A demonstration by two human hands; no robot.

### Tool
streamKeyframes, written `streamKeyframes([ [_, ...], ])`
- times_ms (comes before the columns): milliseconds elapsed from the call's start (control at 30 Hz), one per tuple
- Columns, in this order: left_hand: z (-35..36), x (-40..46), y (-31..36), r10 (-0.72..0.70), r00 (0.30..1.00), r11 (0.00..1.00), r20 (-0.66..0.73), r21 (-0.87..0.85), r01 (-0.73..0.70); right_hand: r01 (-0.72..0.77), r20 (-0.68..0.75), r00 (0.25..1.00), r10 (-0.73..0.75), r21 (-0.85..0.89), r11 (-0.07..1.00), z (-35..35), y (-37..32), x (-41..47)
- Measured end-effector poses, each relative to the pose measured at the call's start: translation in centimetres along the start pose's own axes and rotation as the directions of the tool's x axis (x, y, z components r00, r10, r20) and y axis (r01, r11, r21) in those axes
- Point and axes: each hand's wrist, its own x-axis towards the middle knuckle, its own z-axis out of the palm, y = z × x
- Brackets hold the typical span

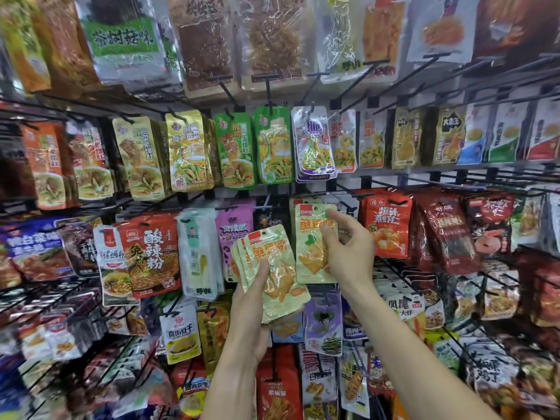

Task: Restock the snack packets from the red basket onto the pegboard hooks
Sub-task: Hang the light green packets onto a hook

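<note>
Packet (313, 244) upright, hanging hole topmost

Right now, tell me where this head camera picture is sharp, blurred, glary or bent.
Head view: sharpest at the centre, where the left hand holds a fanned stack of pale green snack packets and the right hand pinches a single pale green snack packet; glare streaks the clear plastic bags in the top row; edges smear; the black hook rails bow from wide-angle distortion.

We see a fanned stack of pale green snack packets (272, 268), tilted, below centre. Just beside it, one matching packet (313, 244) hangs upright against the pegboard hooks (266, 204).
</note>
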Motion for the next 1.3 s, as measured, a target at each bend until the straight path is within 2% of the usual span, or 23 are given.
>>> streamKeyframes([
  [100,-1.1,0.1,0.2,0.041,0.999,0.999,-0.020,0.007,-0.041,0.012,0.005,1.000,-0.012,-0.027,1.000,0.1,-0.2,0.0],
  [233,-2.2,0.1,0.7,0.060,0.998,0.998,-0.030,-0.010,-0.060,0.031,-0.007,0.999,-0.032,-0.147,0.989,0.7,-0.3,0.5],
  [400,-1.7,-0.3,0.9,0.056,0.998,0.998,0.016,0.019,-0.056,-0.061,0.089,0.992,0.094,-0.325,0.944,2.7,0.2,3.5],
  [467,-1.3,-0.4,0.7,0.046,0.998,0.998,0.043,0.043,-0.048,-0.049,0.092,0.992,0.088,-0.359,0.932,2.6,0.4,3.0],
  [500,-1.2,-0.5,0.6,0.038,0.998,0.998,0.053,0.054,-0.041,-0.029,0.073,0.996,0.058,-0.355,0.934,2.1,0.3,2.2],
  [567,-0.9,-0.7,0.4,0.045,0.997,0.996,0.058,0.074,-0.049,-0.023,0.071,0.997,0.040,-0.226,0.974,1.0,0.1,-0.5],
  [633,-0.5,-0.7,0.1,0.052,0.996,0.993,0.078,0.102,-0.060,-0.088,0.168,0.981,0.097,-0.063,0.994,0.3,-0.1,-3.4],
  [700,0.2,-0.7,-0.3,0.044,0.994,0.991,0.098,0.121,-0.056,-0.184,0.248,0.953,0.173,0.020,0.983,0.1,0.3,-4.8],
  [833,1.2,-0.8,-0.5,-0.014,0.995,0.992,0.094,0.125,0.002,-0.233,0.171,0.961,0.218,0.074,0.970,-0.2,1.1,-4.4],
  [967,1.2,-0.2,-0.6,-0.044,0.998,0.997,0.043,0.065,0.041,-0.145,0.109,0.986,0.126,0.182,0.972,-0.8,0.9,-3.1],
  [1100,0.8,0.2,-0.7,-0.024,1.000,1.000,-0.012,0.020,0.024,-0.048,0.068,0.997,0.039,0.130,0.990,-0.6,0.1,-1.3],
  [1200,0.3,0.4,-0.6,-0.002,1.000,1.000,0.010,0.009,0.002,-0.047,0.043,0.998,0.046,0.020,0.999,-0.3,0.0,-0.4],
  [1300,0.2,0.2,-0.3,0.007,1.000,1.000,0.006,0.009,-0.007,-0.035,0.046,0.998,0.036,-0.018,0.999,-0.2,0.0,0.0],
])
